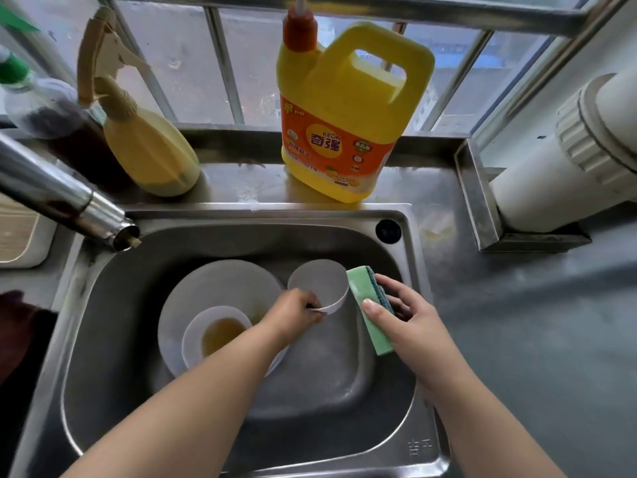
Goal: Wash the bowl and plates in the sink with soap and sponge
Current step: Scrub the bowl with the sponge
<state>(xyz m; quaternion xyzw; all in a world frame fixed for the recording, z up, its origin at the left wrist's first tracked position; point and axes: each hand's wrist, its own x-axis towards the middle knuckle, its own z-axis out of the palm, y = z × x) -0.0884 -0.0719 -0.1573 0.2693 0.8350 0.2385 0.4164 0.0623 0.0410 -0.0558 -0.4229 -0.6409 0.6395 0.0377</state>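
From the head view, the left hand (pixel 296 307) pinched the near rim of the small white round bowl (pixel 319 284), holding it tilted above the basin of the stainless steel sink (pixel 410 408). The right hand (pixel 403 312) gripped the green rectangular sponge with a blue scouring face (pixel 367 305), thumb on the green side, its upper end touching the bowl's outer wall. To do this step well, the rim pinch probably wanted firming, since a soapy wall would slip, and the sponge ought to sweep round inside and out while the bowl was turned. The bowl looked plain, glossy and free of visible residue. Just beside it, lower in the sink, lay the large white round plate (pixel 220 284) carrying a smaller white dish (pixel 206 326) that held brownish liquid. The yellow plastic detergent jug with an orange label (pixel 344 132) stood on the steel desk (pixel 437 188) behind.
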